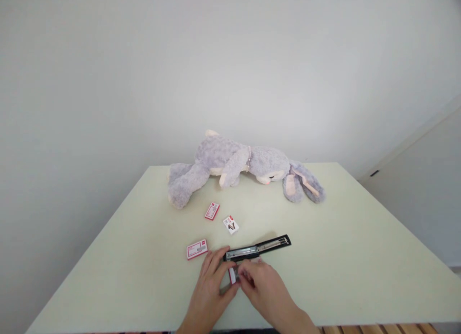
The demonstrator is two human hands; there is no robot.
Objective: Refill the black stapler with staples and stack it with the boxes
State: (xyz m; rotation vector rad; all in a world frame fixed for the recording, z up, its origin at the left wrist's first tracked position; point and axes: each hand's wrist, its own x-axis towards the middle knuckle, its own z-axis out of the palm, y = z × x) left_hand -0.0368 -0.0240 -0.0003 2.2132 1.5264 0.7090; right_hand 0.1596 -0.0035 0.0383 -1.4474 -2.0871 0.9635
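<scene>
A black stapler (pixel 274 244) lies opened out flat on the table, its metal staple channel facing up. Just in front of it is a small red-and-white staple box (pixel 232 276), partly covered by my fingers. My left hand (pixel 211 288) grips this box between thumb and index finger, with its other fingertips near the stapler's left end. At the box, the fingers of my right hand (pixel 268 288) are pinched together. Whatever lies between them is hidden.
Around the stapler lie a red-and-white box (pixel 197 249) at the left, a smaller red-and-white box (pixel 212 211) and a white box with a dark picture (pixel 231 225). A grey plush rabbit (pixel 223 156) lies along the table's back edge, by the wall.
</scene>
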